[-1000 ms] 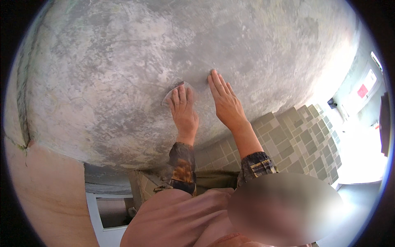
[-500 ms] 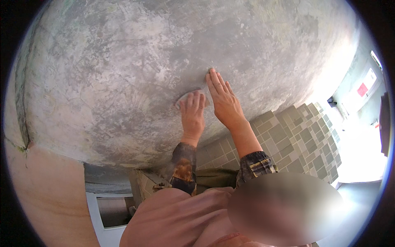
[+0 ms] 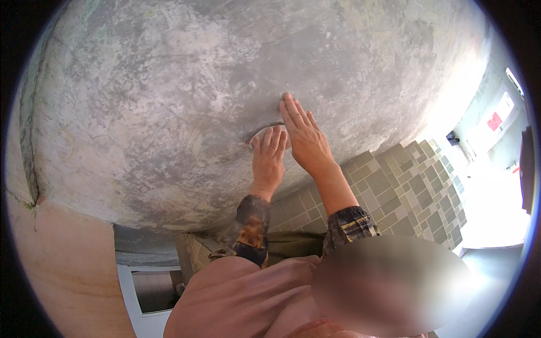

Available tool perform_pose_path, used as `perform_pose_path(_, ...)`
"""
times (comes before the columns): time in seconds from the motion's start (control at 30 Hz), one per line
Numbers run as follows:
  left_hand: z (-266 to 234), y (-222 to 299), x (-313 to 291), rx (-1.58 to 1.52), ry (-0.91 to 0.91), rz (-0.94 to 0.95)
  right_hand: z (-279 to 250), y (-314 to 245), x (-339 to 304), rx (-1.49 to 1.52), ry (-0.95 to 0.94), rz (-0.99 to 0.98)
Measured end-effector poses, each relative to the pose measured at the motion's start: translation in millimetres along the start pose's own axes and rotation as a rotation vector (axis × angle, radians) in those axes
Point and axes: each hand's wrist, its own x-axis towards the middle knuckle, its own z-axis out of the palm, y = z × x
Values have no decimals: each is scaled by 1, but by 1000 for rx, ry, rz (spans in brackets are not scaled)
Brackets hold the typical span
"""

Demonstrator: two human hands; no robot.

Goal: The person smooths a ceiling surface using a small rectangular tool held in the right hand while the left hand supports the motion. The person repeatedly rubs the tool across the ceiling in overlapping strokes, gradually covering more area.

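A mottled grey and whitish wall point(image 3: 186, 73) fills most of the view in front of me. My left hand point(image 3: 267, 160) presses a pale sheet point(image 3: 261, 134) with a dark edge against it. The sheet looks like sandpaper or a cloth; most of it lies under the fingers. Beside it, a little higher, my right hand point(image 3: 307, 141) lies along the wall with its fingers stretched out and close together. Its thumb is mostly hidden, and I see nothing held in it.
Below the wall on the right runs a floor of greenish patterned tiles point(image 3: 389, 194). A white-framed opening point(image 3: 128, 293) stands at the lower left beside a tan surface point(image 3: 67, 259). Strong light comes in from the right. A blurred patch covers the lower right.
My left hand and the sheet have slid slightly to the right along the wall, closer to my right hand. The right hand has barely moved.
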Motion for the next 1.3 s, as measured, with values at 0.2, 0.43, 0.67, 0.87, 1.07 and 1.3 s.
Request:
perform_pose_path(0.2, 7, 0, -3, 39, 26, -15, 1, 2, 0, -8, 10, -12)
perform_pose_path(0.43, 10, 2, -8, -20, -29, -5, 1, 2, 0, -19, 4, -2)
perform_pose_path(0.67, 13, 2, -16, -51, -33, 137, -1, 1, 1, 9, -5, 5)
perform_pose_path(0.87, 8, -5, -18, 62, -83, -67, -4, 4, 1, -4, 15, 4)
perform_pose_path(1.07, 3, -6, -19, 17, -16, 83, -5, 6, 1, -88, -11, -18)
perform_pose_path(1.3, -2, -11, -23, 37, -75, 4, -5, 6, 1, -82, -20, -11)
